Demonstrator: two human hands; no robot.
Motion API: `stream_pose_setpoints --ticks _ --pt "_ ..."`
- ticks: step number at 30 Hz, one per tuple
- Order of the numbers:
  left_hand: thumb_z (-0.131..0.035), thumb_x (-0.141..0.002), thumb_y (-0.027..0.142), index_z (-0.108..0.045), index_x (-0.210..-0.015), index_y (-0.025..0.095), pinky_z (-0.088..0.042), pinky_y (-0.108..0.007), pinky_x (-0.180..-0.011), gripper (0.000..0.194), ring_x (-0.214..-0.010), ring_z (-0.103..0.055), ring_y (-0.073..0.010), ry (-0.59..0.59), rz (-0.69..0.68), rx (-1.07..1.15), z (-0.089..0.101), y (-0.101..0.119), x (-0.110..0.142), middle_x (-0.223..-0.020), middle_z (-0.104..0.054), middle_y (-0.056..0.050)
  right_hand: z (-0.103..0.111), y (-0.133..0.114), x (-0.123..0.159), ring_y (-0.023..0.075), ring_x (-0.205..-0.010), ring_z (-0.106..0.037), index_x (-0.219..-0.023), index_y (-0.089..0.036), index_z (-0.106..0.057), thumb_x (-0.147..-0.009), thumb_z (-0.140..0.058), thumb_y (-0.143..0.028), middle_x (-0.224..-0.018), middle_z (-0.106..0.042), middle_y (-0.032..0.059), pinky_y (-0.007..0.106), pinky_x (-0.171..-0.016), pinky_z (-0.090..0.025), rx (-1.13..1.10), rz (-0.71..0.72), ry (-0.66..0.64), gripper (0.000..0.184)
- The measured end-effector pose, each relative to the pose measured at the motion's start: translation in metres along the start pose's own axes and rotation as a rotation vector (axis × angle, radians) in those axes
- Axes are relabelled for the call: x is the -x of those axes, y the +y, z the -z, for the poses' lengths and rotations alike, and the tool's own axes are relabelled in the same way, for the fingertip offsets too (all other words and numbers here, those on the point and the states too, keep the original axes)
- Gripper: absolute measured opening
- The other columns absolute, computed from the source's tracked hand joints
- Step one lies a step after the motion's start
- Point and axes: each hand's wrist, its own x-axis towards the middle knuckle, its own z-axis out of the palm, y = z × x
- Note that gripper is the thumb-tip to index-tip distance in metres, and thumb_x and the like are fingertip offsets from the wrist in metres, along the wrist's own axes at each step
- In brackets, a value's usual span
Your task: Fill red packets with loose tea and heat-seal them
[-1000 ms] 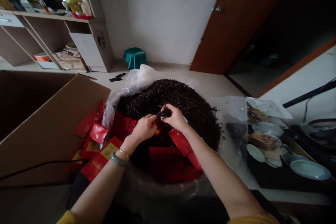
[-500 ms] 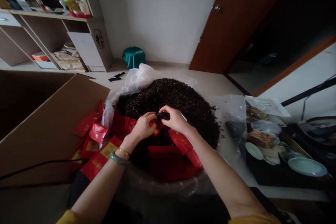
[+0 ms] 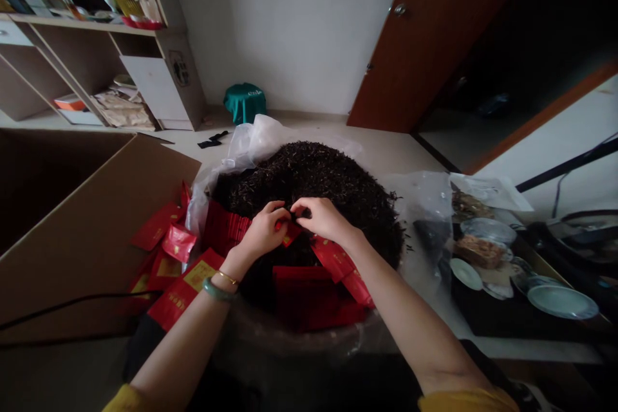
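My left hand [image 3: 263, 232] is closed on a small red packet [image 3: 290, 235], whose lower part shows below the fingers. Close beside it, my right hand [image 3: 324, 219] pinches dark tea leaves [image 3: 302, 213] at the packet's top; the packet's mouth is hidden by my fingers. Both hands are over a large heap of loose dark tea [image 3: 323, 170] in a clear plastic bag [image 3: 258, 136]. A row of red packets [image 3: 224, 232] stands on the tea at left. Below my hands lies a stack of flat red packets [image 3: 316, 302], and more red packets [image 3: 333, 259] lie under my right wrist.
A big cardboard box [image 3: 96, 232] stands at left, with filled red pouches [image 3: 178, 241] between it and the bag. On the right a dark tray [image 3: 506, 318] bears dishes and a plastic tub. Behind are a teal-covered bin [image 3: 244, 103], a shelf unit and a brown door [image 3: 386, 71].
My right hand has brought its pinch of tea leaves down and in against the red packet, and fewer leaves show in its fingers. My left hand has stayed nearly still, holding the packet.
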Motion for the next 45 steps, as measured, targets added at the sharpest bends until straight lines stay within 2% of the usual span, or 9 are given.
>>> stream_pose_setpoints --ticks 4,15,19,22,27,32,36,41,45 --pt "-0.051 -0.077 0.011 -0.065 -0.083 0.019 -0.054 -0.031 -0.084 0.017 -0.099 -0.061 -0.0189 -0.021 -0.031 -0.012 0.002 0.003 0.0 -0.115 -0.056 -0.009 -0.006 -0.001 -0.002 0.0172 -0.088 -0.068 -0.09 -0.02 -0.068 -0.071 -0.058 0.0 -0.088 -0.073 0.002 0.03 -0.082 -0.05 -0.037 -0.01 -0.043 0.029" --pt "-0.056 -0.08 0.018 -0.064 -0.086 0.018 -0.053 -0.032 -0.084 0.01 -0.097 -0.061 -0.0188 -0.021 -0.003 -0.052 0.009 0.007 0.0 -0.118 -0.057 -0.008 -0.003 0.021 0.004 0.0147 -0.088 -0.064 -0.097 -0.02 -0.066 -0.08 -0.055 -0.015 -0.097 -0.069 0.004 0.029 -0.077 -0.053 -0.286 -0.02 0.222 0.021" --pt "-0.056 -0.083 0.019 -0.062 -0.085 0.017 -0.053 -0.03 -0.078 0.007 -0.091 -0.063 -0.0171 -0.008 -0.04 0.051 0.004 0.008 0.0 -0.113 -0.06 -0.009 -0.005 0.02 0.02 0.0206 -0.098 -0.06 -0.1 -0.02 -0.068 -0.076 -0.068 -0.025 -0.102 -0.064 0.0075 0.035 -0.087 -0.048 0.084 0.109 0.003 0.024" --pt "-0.056 -0.083 0.016 -0.062 -0.085 0.017 -0.052 -0.027 -0.076 0.006 -0.087 -0.063 -0.0158 -0.118 -0.093 0.044 -0.001 0.01 0.002 -0.103 -0.063 -0.007 -0.011 0.021 0.03 0.0204 -0.091 -0.061 -0.098 -0.019 -0.069 -0.081 -0.064 -0.028 -0.095 -0.063 0.0081 0.031 -0.081 -0.047 0.292 0.051 -0.141 0.02" --pt "-0.058 -0.082 0.021 -0.061 -0.089 0.018 -0.049 -0.026 -0.069 0.009 -0.077 -0.06 -0.0168 -0.299 -0.114 -0.231 0.005 0.018 0.003 -0.085 -0.063 -0.005 -0.014 0.027 0.038 0.0178 -0.081 -0.062 -0.084 -0.022 -0.072 -0.082 -0.063 -0.03 -0.089 -0.062 0.0058 0.025 -0.07 -0.046 0.345 0.008 -0.23 0.012" --pt "-0.063 -0.077 0.03 -0.064 -0.08 0.019 -0.05 -0.028 -0.071 0.012 -0.094 -0.057 -0.0222 -0.369 -0.226 -0.37 0.014 0.023 0.005 -0.105 -0.059 -0.009 -0.015 0.022 0.042 0.021 -0.081 -0.062 -0.086 -0.025 -0.074 -0.08 -0.065 -0.033 -0.086 -0.06 0.0068 0.027 -0.066 -0.046 0.357 0.026 -0.314 0.013" --pt "-0.063 -0.076 0.026 -0.065 -0.075 0.018 -0.051 -0.03 -0.077 0.009 -0.096 -0.058 -0.0215 -0.405 -0.236 -0.291 0.012 0.021 0.006 -0.112 -0.058 -0.009 -0.015 0.014 0.042 0.0212 -0.082 -0.061 -0.088 -0.023 -0.073 -0.079 -0.066 -0.032 -0.09 -0.059 0.0078 0.028 -0.067 -0.046 0.323 0.04 -0.302 0.014" --pt "-0.062 -0.08 0.028 -0.066 -0.085 0.017 -0.049 -0.025 -0.072 0.013 -0.081 -0.06 -0.0163 -0.415 -0.194 -0.223 0.012 0.018 0.004 -0.092 -0.062 -0.005 -0.007 0.011 0.042 0.0147 -0.079 -0.06 -0.096 -0.021 -0.067 -0.078 -0.068 -0.026 -0.097 -0.058 0.0043 0.026 -0.074 -0.046 0.174 0.032 -0.097 0.019" --pt "-0.06 -0.082 0.024 -0.063 -0.084 0.016 -0.046 -0.022 -0.068 0.008 -0.076 -0.06 -0.0141 -0.443 -0.197 -0.141 0.012 0.02 0.002 -0.085 -0.062 -0.004 -0.01 0.014 0.042 0.0162 -0.08 -0.059 -0.106 -0.023 -0.066 -0.08 -0.066 -0.029 -0.091 -0.058 0.0042 0.027 -0.072 -0.044 0.208 0.002 -0.215 0.026"
